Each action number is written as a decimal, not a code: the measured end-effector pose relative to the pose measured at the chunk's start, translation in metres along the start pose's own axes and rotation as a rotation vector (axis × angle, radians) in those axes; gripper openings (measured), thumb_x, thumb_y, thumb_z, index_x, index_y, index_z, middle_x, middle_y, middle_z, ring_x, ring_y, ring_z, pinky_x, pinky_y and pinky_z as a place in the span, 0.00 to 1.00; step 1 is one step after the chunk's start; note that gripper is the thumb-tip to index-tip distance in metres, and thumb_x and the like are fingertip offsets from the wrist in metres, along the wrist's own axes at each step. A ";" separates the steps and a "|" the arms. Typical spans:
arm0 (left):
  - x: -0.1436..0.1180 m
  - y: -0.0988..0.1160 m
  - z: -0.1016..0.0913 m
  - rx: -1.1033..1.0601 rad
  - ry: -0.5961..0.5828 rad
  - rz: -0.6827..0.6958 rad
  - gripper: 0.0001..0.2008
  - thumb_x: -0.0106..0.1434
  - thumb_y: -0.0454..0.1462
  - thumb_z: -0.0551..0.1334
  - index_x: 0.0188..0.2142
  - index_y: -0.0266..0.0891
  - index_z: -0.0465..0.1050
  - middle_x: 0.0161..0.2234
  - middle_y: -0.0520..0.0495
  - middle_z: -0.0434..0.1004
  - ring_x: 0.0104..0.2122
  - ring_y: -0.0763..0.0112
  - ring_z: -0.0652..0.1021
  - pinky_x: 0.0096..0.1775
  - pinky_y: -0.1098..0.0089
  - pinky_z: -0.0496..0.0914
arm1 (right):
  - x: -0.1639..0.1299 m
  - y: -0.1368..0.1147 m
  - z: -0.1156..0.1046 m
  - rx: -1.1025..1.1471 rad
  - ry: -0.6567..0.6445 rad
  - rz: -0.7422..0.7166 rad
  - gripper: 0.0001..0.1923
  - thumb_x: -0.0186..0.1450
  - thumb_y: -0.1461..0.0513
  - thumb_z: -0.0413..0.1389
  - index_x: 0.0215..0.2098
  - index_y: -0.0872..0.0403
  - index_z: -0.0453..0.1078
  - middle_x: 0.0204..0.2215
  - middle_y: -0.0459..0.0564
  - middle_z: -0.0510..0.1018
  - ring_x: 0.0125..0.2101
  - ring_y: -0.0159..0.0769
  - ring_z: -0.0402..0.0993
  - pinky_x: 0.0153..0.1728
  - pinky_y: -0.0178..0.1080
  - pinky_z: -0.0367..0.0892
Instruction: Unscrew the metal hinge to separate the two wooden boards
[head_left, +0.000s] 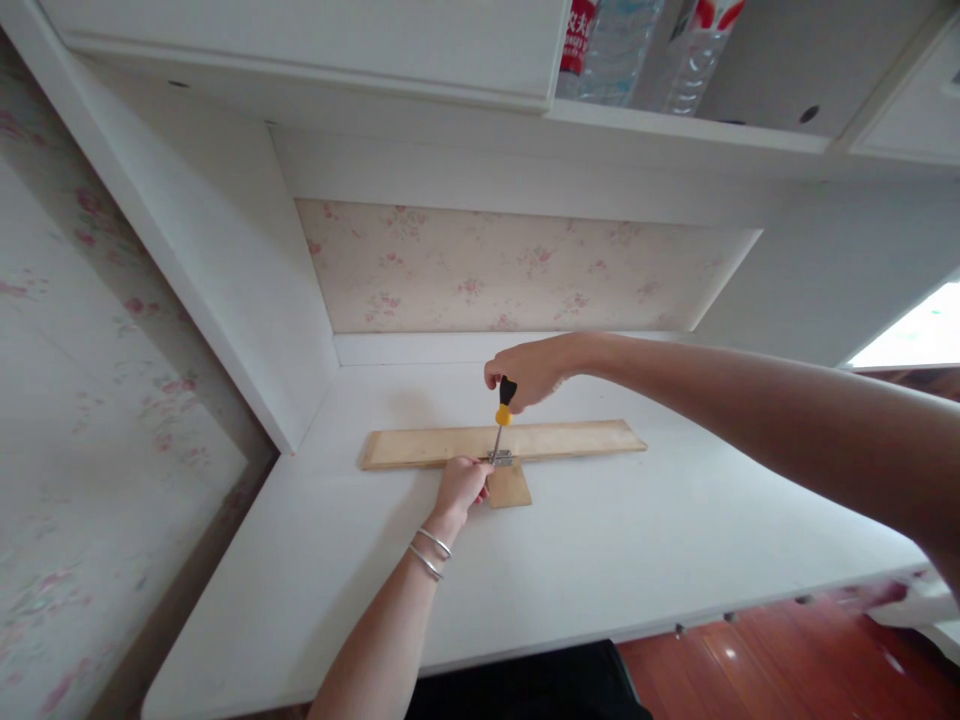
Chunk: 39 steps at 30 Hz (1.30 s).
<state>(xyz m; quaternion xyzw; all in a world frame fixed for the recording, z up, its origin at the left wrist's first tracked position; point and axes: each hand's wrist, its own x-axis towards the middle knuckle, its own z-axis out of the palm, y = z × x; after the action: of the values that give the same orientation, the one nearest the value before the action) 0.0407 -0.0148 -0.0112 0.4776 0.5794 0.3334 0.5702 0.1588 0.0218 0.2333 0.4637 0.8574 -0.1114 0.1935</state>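
Head view of a white desk surface (600,560) set in an alcove. A long wooden board (570,438) lies flat across the surface near the back wall, with a small wooden block (511,487) butted against its near edge. A small metal hinge (501,458) bridges the joint between the two. The right hand (529,370) has its grip closed around the black-and-yellow handle of a screwdriver (502,418), held nearly upright with the tip down on the hinge. The left hand (461,487), two bangles at its wrist, has its fingers pressed together on the board beside the hinge, bracing it; whether they pinch a screw cannot be told. The board looks stiff and light, so it is likely to slide or pivot on the smooth surface under turning force; it is best held down flat close to the hinge. The screwdriver is rigid and is best taken by the handle. Plastic water bottles (622,45) stand on a shelf above
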 end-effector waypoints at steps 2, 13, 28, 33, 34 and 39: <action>0.000 0.000 0.000 -0.001 0.002 0.002 0.08 0.51 0.37 0.60 0.21 0.34 0.69 0.12 0.52 0.65 0.12 0.78 0.65 0.16 0.76 0.54 | 0.000 0.002 0.001 0.003 -0.003 0.095 0.26 0.59 0.50 0.52 0.50 0.57 0.63 0.32 0.55 0.76 0.20 0.34 0.70 0.24 0.37 0.60; -0.001 0.000 0.000 -0.011 0.006 0.008 0.08 0.51 0.37 0.60 0.20 0.35 0.67 0.12 0.53 0.64 0.13 0.77 0.66 0.15 0.76 0.54 | 0.005 0.000 -0.002 0.009 0.031 0.095 0.25 0.62 0.47 0.44 0.43 0.58 0.67 0.21 0.52 0.74 0.19 0.35 0.70 0.24 0.37 0.60; -0.003 0.003 -0.001 0.008 0.003 0.013 0.10 0.51 0.37 0.59 0.18 0.35 0.67 0.11 0.52 0.64 0.12 0.78 0.64 0.15 0.75 0.53 | 0.009 0.002 0.000 0.008 0.046 0.021 0.26 0.56 0.50 0.54 0.49 0.55 0.65 0.37 0.55 0.76 0.25 0.35 0.72 0.25 0.36 0.61; -0.004 0.004 -0.001 0.014 0.002 0.008 0.09 0.51 0.37 0.59 0.18 0.35 0.67 0.11 0.52 0.64 0.12 0.77 0.64 0.16 0.75 0.54 | 0.010 0.005 0.004 -0.035 0.124 -0.052 0.20 0.59 0.53 0.53 0.46 0.56 0.67 0.37 0.55 0.76 0.28 0.36 0.73 0.29 0.36 0.61; -0.004 0.004 -0.001 0.013 0.001 0.008 0.09 0.51 0.37 0.59 0.18 0.35 0.67 0.11 0.52 0.64 0.12 0.77 0.65 0.16 0.75 0.54 | 0.011 0.006 0.004 -0.039 0.162 -0.100 0.22 0.56 0.53 0.56 0.47 0.54 0.66 0.40 0.55 0.75 0.31 0.36 0.73 0.30 0.36 0.61; -0.004 0.005 -0.001 0.016 0.002 0.011 0.09 0.51 0.37 0.59 0.19 0.35 0.67 0.11 0.52 0.64 0.13 0.78 0.65 0.16 0.76 0.54 | 0.012 0.005 0.000 0.080 0.032 0.108 0.26 0.61 0.46 0.48 0.44 0.59 0.66 0.27 0.55 0.76 0.20 0.35 0.71 0.24 0.37 0.61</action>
<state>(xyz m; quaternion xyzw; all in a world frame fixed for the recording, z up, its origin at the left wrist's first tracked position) 0.0405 -0.0166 -0.0057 0.4849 0.5802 0.3323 0.5637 0.1576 0.0332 0.2279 0.5184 0.8290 -0.1274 0.1669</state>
